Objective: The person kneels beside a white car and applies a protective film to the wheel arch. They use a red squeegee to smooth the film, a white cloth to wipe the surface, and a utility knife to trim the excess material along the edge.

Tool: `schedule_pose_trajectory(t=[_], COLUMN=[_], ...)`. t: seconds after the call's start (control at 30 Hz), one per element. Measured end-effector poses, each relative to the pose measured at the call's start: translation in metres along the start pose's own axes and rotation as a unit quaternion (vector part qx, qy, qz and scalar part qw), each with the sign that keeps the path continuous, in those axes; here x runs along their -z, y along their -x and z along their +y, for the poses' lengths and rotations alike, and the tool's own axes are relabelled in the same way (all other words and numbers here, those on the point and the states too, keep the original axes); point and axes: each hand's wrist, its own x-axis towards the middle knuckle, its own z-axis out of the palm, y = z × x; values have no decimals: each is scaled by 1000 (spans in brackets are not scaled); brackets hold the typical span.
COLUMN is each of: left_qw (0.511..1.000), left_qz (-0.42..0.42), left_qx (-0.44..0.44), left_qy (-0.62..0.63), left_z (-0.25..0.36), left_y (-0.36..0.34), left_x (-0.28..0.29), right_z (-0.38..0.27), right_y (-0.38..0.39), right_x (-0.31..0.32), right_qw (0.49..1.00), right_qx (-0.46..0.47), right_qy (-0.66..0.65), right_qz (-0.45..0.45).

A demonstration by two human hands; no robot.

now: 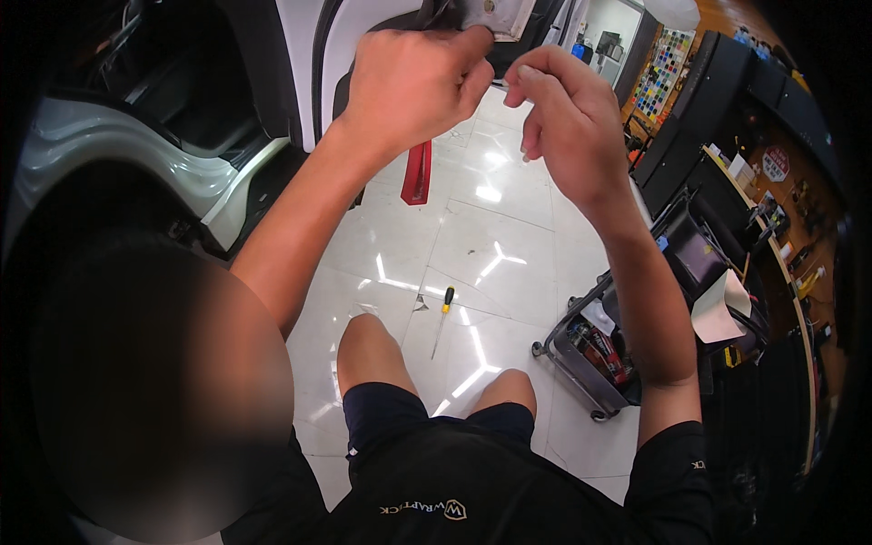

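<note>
By car door edge (361,23), left hand (418,82), right hand (572,123) just apart

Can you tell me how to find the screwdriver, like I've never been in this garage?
Look at the shiny pale tiled floor. Just ahead of the person's knees, and about between them, lies a thin screwdriver, its handle pointing away from the person. Its black-and-yellow handle sets it apart from the white streaks of reflected light around it.

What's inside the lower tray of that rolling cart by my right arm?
The lower tray shows red items and something whitish, too small to identify. Your right forearm covers part of it.
</note>
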Motion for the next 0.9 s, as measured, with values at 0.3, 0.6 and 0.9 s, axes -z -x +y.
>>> schedule_pose_trajectory(t=[0.3, 0.6, 0.9], left_qw=[972, 987, 954], left_qz=[-133, -126, -240], left_qx=[175, 68, 158], left_qy=[-85, -76, -90], left_z=[43, 42, 45], left_y=[-13, -28, -52], left_x=[37, 36, 43], right_z=[-5, -5, 5], right_y=[1, 13, 25], right_x=[-14, 3, 19], right_qw=[997, 996, 994], right_qx=[-56, -76, -84], right_qy=[-36, -50, -60], right_qz=[26, -1, -28])
